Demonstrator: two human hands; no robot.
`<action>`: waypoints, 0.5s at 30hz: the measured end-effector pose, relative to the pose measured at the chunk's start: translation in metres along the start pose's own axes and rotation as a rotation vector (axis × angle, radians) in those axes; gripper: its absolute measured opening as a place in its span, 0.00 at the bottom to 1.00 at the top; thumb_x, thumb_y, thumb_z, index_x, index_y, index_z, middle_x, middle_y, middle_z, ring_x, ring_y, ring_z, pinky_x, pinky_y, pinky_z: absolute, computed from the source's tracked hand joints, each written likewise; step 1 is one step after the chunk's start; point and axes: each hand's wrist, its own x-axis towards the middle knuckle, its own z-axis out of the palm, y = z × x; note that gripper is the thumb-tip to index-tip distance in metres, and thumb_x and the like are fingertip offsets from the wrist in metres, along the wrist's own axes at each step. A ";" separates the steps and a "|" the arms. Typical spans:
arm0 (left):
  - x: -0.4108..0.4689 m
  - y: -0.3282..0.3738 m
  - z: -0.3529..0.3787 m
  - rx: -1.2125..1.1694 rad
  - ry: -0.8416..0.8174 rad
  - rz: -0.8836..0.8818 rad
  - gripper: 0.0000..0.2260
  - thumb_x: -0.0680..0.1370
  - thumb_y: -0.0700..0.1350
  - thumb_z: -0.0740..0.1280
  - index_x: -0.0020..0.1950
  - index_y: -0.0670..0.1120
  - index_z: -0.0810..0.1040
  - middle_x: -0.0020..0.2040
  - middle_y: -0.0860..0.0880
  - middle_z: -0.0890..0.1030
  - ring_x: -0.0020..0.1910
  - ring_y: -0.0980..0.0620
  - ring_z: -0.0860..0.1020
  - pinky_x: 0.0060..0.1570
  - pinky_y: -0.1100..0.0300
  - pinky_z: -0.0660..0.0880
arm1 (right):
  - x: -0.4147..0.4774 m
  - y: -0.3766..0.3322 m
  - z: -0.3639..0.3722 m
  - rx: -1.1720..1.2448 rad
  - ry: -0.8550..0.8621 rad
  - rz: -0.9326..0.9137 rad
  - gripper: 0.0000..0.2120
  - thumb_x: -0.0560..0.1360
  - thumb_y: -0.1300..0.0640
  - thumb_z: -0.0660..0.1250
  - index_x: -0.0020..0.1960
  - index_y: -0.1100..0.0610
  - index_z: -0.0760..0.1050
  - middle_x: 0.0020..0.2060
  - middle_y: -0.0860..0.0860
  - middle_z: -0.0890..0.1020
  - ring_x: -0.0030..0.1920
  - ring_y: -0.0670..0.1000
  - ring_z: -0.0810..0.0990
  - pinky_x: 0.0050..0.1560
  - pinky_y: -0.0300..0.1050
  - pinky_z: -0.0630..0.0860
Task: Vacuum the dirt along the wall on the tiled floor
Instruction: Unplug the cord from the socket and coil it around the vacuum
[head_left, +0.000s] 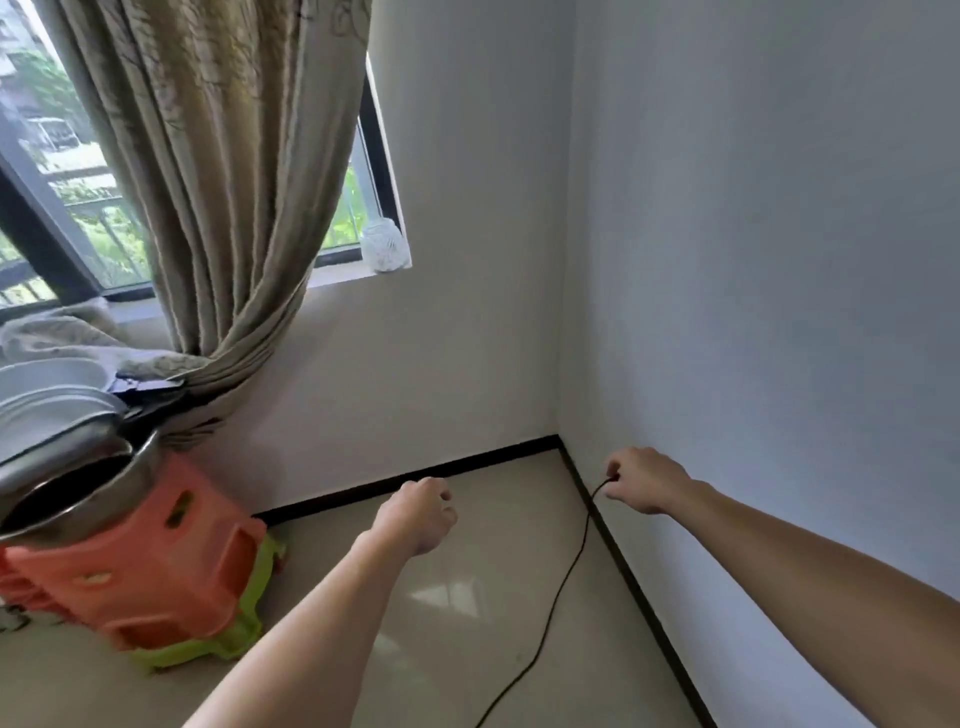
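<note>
**Head view of a room corner, centre right of the frame.** The right hand (644, 480) pinches the upper end of a thin black cord (566, 587) between thumb and curled fingers. It is close to the right-hand wall (753, 312), just above the black skirting (641, 592). From the pinch the cord drops in a slack curve across the tiled floor (493, 634) and leaves the frame at bottom centre. The left hand (418, 514), at centre frame, has its fingers curled together in a loose fist, back to the camera; nothing shows in it.

No vacuum cleaner is in view, and whether the cord belongs to one cannot be told. The strip to be cleaned, where floor meets skirting, runs from the corner toward the lower right. No dirt can be made out on it at this sharpness. At lower left, a stack of orange and green stools (156, 566) carries a steel pot (78, 483) tilted toward the camera, below a gathered curtain (223, 208).

**Risks, as judged.** The step in hand appears to be cord handling, ahead of any suction.
- The cord lies beside and partly over the strip to be cleaned, so a nozzle run along the skirting could ride over it or draw it in.
- A sharp pull on the slack could tug whatever sits at its unseen far end.
- A sweep of the left arm toward the lower left could knock the tilted pot off the stools.
</note>
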 end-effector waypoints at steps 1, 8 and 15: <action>0.020 0.004 -0.002 0.005 -0.027 0.018 0.17 0.78 0.50 0.61 0.65 0.50 0.74 0.61 0.47 0.77 0.58 0.45 0.76 0.53 0.57 0.73 | 0.013 0.004 -0.001 0.011 -0.008 0.027 0.12 0.76 0.50 0.66 0.57 0.53 0.78 0.52 0.52 0.81 0.50 0.53 0.79 0.46 0.44 0.74; 0.172 0.034 0.001 0.027 -0.150 0.132 0.15 0.77 0.48 0.62 0.63 0.48 0.75 0.56 0.47 0.80 0.57 0.45 0.76 0.54 0.55 0.74 | 0.138 0.050 0.012 0.107 -0.055 0.250 0.13 0.75 0.51 0.66 0.55 0.56 0.79 0.51 0.54 0.83 0.47 0.53 0.81 0.44 0.44 0.73; 0.340 0.049 0.038 0.090 -0.286 0.128 0.15 0.77 0.50 0.63 0.62 0.51 0.75 0.52 0.49 0.80 0.51 0.47 0.78 0.51 0.54 0.77 | 0.306 0.085 0.073 0.298 -0.187 0.433 0.12 0.76 0.51 0.65 0.46 0.60 0.79 0.43 0.56 0.83 0.43 0.56 0.80 0.37 0.43 0.66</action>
